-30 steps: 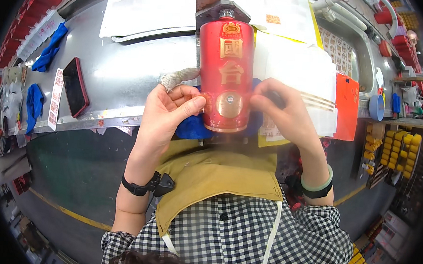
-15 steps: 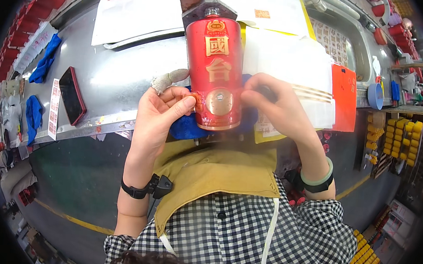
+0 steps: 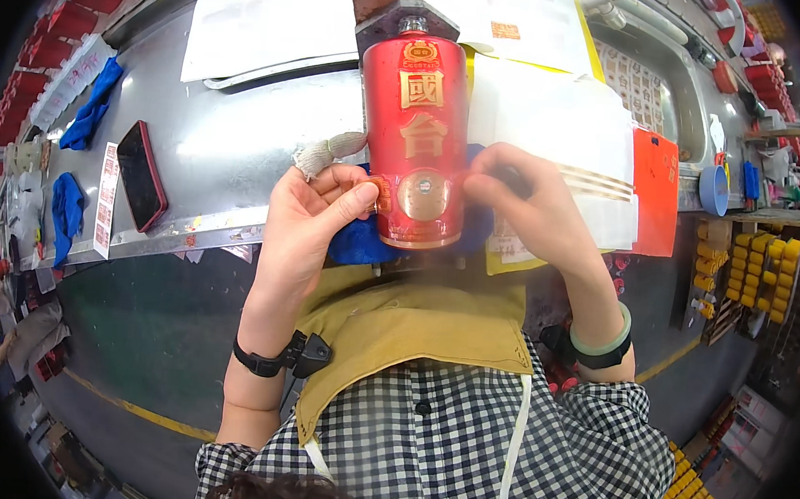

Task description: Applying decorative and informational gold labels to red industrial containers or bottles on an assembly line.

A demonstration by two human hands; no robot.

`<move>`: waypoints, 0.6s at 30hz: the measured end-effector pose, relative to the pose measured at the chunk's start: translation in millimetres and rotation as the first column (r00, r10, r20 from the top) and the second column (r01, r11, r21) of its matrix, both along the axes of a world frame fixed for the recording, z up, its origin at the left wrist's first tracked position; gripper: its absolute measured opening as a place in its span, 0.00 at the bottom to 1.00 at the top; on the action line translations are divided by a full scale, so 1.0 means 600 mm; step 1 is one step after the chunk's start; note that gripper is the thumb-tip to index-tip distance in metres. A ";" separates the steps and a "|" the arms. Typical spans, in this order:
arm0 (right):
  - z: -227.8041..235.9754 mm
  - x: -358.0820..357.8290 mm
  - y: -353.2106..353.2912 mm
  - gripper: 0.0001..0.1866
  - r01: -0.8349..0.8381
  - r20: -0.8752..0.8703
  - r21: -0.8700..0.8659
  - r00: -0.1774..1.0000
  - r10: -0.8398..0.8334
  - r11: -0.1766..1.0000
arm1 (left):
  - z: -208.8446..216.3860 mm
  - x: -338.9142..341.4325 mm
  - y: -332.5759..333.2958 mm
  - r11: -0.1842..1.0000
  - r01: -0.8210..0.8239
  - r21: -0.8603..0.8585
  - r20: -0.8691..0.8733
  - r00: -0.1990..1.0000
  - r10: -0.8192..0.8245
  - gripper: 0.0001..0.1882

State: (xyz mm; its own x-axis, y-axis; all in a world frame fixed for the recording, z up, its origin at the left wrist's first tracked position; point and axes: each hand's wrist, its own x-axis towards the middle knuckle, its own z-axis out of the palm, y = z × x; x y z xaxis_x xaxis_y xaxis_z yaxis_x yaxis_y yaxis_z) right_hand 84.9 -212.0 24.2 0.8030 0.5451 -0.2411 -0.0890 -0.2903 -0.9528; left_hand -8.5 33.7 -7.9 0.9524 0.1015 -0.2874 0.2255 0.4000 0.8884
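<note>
A red bottle (image 3: 417, 102) with gold characters and a round gold medallion lies with its neck away from me. My left hand (image 3: 315, 208) is at its lower left side, thumb and fingers closed on the edge of a small red-and-gold label (image 3: 382, 195) against the bottle. A grey cloth finger cover (image 3: 328, 155) sits on one of its fingers. At the opposite side, my right hand (image 3: 524, 198) has its fingers pinched together against the bottle's lower edge. What they hold, if anything, is hidden. Blue cloth (image 3: 360, 245) shows under the bottle.
White sheets (image 3: 549, 112) lie to the right, with an orange-red card (image 3: 652, 193) beside them. At the left are a phone (image 3: 143, 176), a label strip (image 3: 106, 201) and blue cloths (image 3: 65, 217). A sink (image 3: 694, 94) with a blue bowl (image 3: 713, 190) nearby stands at the far right.
The bottle and both hands appear slightly further right in the picture, along with the bench things. Both hands keep the same closed pose at the bottle's sides.
</note>
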 end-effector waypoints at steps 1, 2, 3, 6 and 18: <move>0.000 0.001 -0.001 0.09 -0.002 0.001 -0.007 1.000 0.002 1.000 | 0.004 0.001 -0.002 1.000 -0.002 -0.002 0.004 1.000 0.002 0.30; 0.000 0.000 0.000 0.09 -0.002 0.003 -0.015 1.000 0.002 1.000 | 0.006 0.001 -0.002 1.000 -0.002 -0.003 0.009 1.000 0.002 0.29; -0.001 0.000 0.000 0.09 -0.007 0.013 -0.023 1.000 0.008 1.000 | 0.005 -0.001 0.000 1.000 -0.002 -0.004 0.011 1.000 0.002 0.29; -0.002 0.003 -0.003 0.09 -0.019 0.008 -0.017 1.000 0.019 1.000 | 0.001 0.000 -0.001 1.000 -0.005 -0.004 0.007 1.000 0.006 0.29; 0.003 0.003 0.000 0.10 -0.024 -0.007 -0.014 1.000 0.024 1.000 | 0.000 -0.002 -0.004 1.000 -0.024 -0.003 0.005 1.000 0.024 0.30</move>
